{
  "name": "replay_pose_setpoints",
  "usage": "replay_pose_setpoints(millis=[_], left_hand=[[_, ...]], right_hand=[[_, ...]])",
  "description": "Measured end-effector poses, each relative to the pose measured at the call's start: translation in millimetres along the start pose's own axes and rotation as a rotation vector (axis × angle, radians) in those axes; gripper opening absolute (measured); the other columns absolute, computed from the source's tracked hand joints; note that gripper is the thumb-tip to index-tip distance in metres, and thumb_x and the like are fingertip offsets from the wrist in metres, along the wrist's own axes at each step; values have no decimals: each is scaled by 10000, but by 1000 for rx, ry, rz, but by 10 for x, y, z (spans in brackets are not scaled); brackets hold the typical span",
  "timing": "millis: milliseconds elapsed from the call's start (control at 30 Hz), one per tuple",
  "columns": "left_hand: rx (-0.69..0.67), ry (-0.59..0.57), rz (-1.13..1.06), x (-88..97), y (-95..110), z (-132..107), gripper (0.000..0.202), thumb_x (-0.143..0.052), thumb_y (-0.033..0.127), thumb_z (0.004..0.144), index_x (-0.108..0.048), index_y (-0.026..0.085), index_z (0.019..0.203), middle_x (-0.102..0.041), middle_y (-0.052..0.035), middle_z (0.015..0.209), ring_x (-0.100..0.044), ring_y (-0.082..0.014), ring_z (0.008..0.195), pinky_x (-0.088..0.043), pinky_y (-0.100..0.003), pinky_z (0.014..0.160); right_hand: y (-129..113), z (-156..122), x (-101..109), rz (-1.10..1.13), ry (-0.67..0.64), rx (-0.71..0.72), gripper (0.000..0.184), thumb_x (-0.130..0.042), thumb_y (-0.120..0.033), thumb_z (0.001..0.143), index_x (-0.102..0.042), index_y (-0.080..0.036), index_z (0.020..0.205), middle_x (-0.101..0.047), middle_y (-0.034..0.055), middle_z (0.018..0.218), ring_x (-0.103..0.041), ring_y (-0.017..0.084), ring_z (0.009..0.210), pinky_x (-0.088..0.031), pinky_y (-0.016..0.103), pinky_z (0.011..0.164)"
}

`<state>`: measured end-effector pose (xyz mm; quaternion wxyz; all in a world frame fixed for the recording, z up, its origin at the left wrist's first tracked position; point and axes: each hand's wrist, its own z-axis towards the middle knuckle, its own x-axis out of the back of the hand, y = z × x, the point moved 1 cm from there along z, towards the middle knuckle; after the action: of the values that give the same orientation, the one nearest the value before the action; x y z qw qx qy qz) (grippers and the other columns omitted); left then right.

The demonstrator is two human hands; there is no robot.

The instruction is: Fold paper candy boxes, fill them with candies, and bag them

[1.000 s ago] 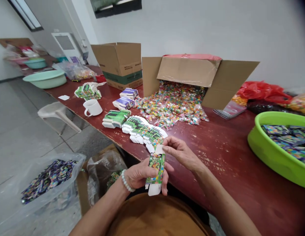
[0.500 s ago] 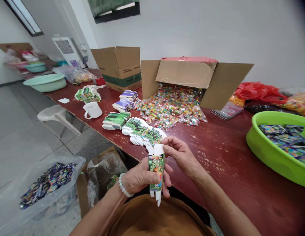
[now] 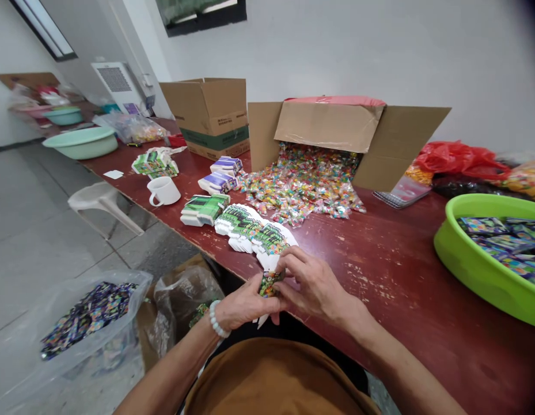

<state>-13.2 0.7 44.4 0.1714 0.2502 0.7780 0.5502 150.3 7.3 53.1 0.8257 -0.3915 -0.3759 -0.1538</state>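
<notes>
A small green printed carton (image 3: pixel 268 283) is gripped in my left hand (image 3: pixel 245 302), thumb across its front, just off the table's near edge. White flaps stick out below it. My right hand (image 3: pixel 312 282) closes over the carton's upper end, its fingers and thumb pressed to the top, hiding the flaps there. Directly beyond lies a fanned row of flat green cartons (image 3: pixel 250 227) with white ends. A stack of green cartons (image 3: pixel 204 208) adjoins the far end of that row.
Small candy packets (image 3: pixel 299 187) spill from a cardboard box (image 3: pixel 327 124) lying on its side. At right stands a green basin (image 3: pixel 474 271) of dark sachets. A white mug (image 3: pixel 163 191) is left of the cartons. A plastic bag of sachets (image 3: pixel 90 317) sits below left.
My right hand has come down over the carton's top and pressed in its upper white flap. The carton, in my left hand, has tilted and sits partly covered by fingers.
</notes>
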Motion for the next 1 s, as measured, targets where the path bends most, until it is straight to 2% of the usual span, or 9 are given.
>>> replay_pose_setpoints(millis=[133,300,433,667,767,867,1000], left_hand=[[30,-73,27,33,-39,29,232,-685,348,718,-555,158,751,-582,25,574,-531,-130,607,-426,-272,677],[3,-167,6,50,-51,88,238,-674,359,728,-543,160,725,-552,33,561,-504,-111,565,-407,-246,611],[26,-181,12,24,-71,121,257,-659,377,734,-525,161,698,-541,36,558,-494,-98,497,-379,-241,558],[-15,-225,46,47,-117,173,308,-673,421,743,-541,148,794,-556,32,631,-521,-94,525,-391,-244,600],[-22,-231,77,79,-105,176,295,-673,402,741,-545,144,803,-557,33,624,-510,-88,510,-365,-230,555],[8,-231,87,78,-76,168,284,-702,373,713,-548,146,788,-538,45,593,-483,-76,491,-333,-211,506],[6,-239,28,56,-30,181,291,-755,344,650,-579,148,774,-519,50,592,-471,-73,487,-356,-204,474]], right_hand=[[33,-4,-15,29,-27,-23,114,-607,-127,775,-535,-186,841,-538,30,874,-520,143,737,-414,255,646],[36,-23,-11,6,-43,-80,105,-614,-117,760,-559,-172,830,-557,30,855,-513,133,708,-386,248,628],[79,-15,-14,119,-88,-157,161,-647,-61,709,-582,-166,813,-586,-10,742,-523,109,656,-368,212,596],[78,3,37,194,-114,-195,88,-633,-71,754,-621,-156,734,-599,-17,666,-515,87,590,-357,198,563],[100,-21,38,354,-232,-247,50,-588,-123,806,-591,-171,818,-585,-39,629,-503,79,539,-352,184,518],[126,-54,8,556,-356,-269,200,-559,-85,773,-493,-190,930,-616,-36,698,-548,96,588,-392,185,531],[99,-78,-12,810,-389,-291,341,-507,-45,743,-391,-212,1017,-643,-8,812,-607,126,683,-443,208,568]])
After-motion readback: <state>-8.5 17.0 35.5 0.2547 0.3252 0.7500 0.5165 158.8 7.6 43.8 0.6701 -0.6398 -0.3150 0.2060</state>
